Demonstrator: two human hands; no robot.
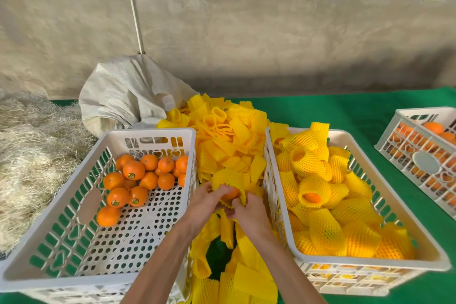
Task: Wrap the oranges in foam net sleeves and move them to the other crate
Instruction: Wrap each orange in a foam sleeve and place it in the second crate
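Between two white crates on a green-covered table, both hands met over a single orange (230,194) as I watched from the head camera: the left hand (206,201) had its fingers curled round the fruit and the near edge of a yellow foam net sleeve (228,180), while the right hand (246,212) pinched the sleeve's serrated rim just below the fruit. The sleeve's long axis ran away from the hands, its far end pointing toward the loose pile of empty sleeves (222,136) beyond the fingertips, and the orange sat at the near mouth, only partly inside as far as I could judge. The receiving crate (276,170), already heaped with wrapped oranges, lay just to the right of the right hand, which was the nearer of the two to it; the supply crate (74,205), with bare oranges clustered at its far end, lay to the left of the left hand. How deep the orange had gone into the netting I could not tell, since fingers and foam covered most of it. The thumbs were largely hidden, and more sleeves lay under the forearms, cut off at the lower edge. A third crate (404,145) stood far to the right, cropped by the edge.
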